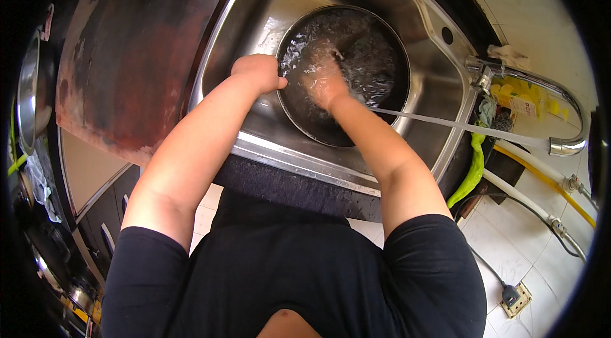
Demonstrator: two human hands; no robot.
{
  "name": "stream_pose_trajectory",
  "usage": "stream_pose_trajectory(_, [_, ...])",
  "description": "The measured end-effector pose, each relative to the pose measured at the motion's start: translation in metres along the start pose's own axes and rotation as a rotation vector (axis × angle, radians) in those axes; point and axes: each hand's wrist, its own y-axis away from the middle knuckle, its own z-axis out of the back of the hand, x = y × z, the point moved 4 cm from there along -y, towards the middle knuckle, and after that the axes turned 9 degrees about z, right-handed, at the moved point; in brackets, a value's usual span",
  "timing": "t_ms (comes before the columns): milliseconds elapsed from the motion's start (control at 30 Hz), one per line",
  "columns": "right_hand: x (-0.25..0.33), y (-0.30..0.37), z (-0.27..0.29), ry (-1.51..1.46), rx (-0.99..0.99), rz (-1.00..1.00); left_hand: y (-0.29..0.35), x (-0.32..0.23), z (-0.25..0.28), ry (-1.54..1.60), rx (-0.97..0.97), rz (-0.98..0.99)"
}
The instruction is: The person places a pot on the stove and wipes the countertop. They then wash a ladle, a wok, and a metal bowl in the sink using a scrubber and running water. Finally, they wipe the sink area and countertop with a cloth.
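Note:
A round dark pan (303,123) filled with moving water sits in the stainless steel sink (428,93). My left hand (257,72) is closed on the pan's left rim, its thumb against the outer edge. Inside the pan, my right hand (325,84) is down in the rippling water. Splashes and glare hide its fingers, so I cannot make out whether it holds anything. From the chrome faucet (568,97) at the right, a stream of water (445,122) runs into the pan beside my right wrist.
A dark, worn reddish-brown countertop (140,51) lies left of the sink. Beyond the sink's right rim are a yellow package (525,97), a dark scrubber (503,121) and a green cloth-like strip (471,172). Pipes (519,158) and a wall socket (515,300) show at the lower right.

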Motion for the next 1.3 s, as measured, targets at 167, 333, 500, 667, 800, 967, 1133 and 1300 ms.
stream_pose_trajectory(167, [-0.026,0.053,0.008,0.153,0.126,0.212,0.002,0.005,-0.002,0.045,0.019,0.012])
stream_pose_trajectory(333, [-0.045,0.009,0.01,0.341,-0.195,-0.227,0.0,-0.002,0.001,0.033,0.028,0.002])
stream_pose_trajectory(500, [-0.002,0.027,-0.015,0.155,-0.153,0.217,0.003,0.0,0.001,0.051,0.05,-0.011])
stream_pose_trajectory(667, [-0.071,0.045,-0.003,0.218,0.064,-0.229,-0.001,0.0,-0.003,0.049,0.083,-0.02])
stream_pose_trajectory(800, [-0.037,-0.008,-0.008,0.338,-0.024,-0.158,0.0,-0.006,-0.001,-0.008,0.117,0.029])
stream_pose_trajectory(967, [0.01,0.038,-0.015,0.032,0.05,0.154,-0.007,0.0,-0.008,0.025,0.121,0.037])
stream_pose_trajectory(1133, [-0.045,0.068,-0.002,0.309,0.232,-0.035,-0.008,0.002,-0.01,0.048,0.122,-0.016])
stream_pose_trajectory(1300, [-0.036,0.011,-0.046,0.068,-0.192,-0.064,-0.006,0.001,-0.008,0.016,0.155,-0.009])
